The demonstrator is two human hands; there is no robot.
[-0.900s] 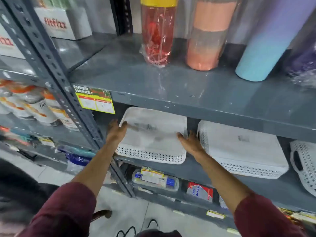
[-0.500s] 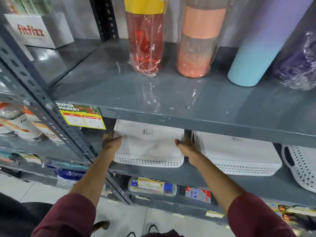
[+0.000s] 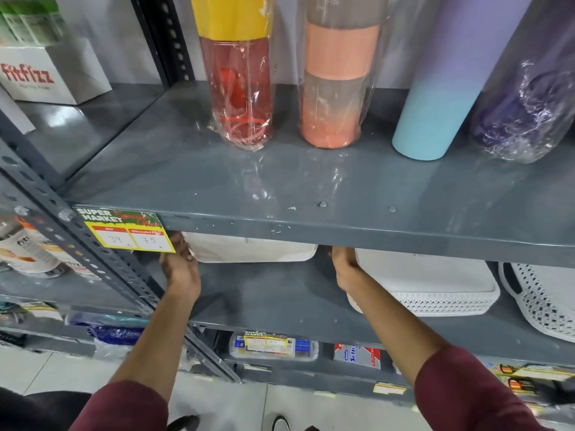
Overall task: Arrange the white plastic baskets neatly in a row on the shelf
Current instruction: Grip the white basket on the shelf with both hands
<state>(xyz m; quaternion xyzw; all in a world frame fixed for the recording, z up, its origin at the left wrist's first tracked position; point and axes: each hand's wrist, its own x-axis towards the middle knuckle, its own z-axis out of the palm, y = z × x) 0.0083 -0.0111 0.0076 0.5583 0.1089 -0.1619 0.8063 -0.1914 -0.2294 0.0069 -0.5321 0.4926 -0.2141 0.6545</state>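
Gripping left white basket point(image 3: 249, 251) at both sides: left hand point(image 3: 180, 269) fingers curled on left edge, right hand point(image 3: 345, 269) fingers hidden, cannot tell; second basket point(image 3: 429, 284) just right

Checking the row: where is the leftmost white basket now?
Leftmost white basket sits far back under the upper shelf, between left hand and right hand.

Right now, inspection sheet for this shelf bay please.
Surface: grey metal middle shelf, bare at front left.
Job's things: left basket pushed deep under the upper shelf; middle basket further forward; right basket tilted, cut off by the frame edge.
Clutter: four bottles on the upper shelf; price tag.
Hands: left hand at the left basket's side; right hand between the baskets.
Cables: nothing seen.
Surroundings: stocked shelves below and left.
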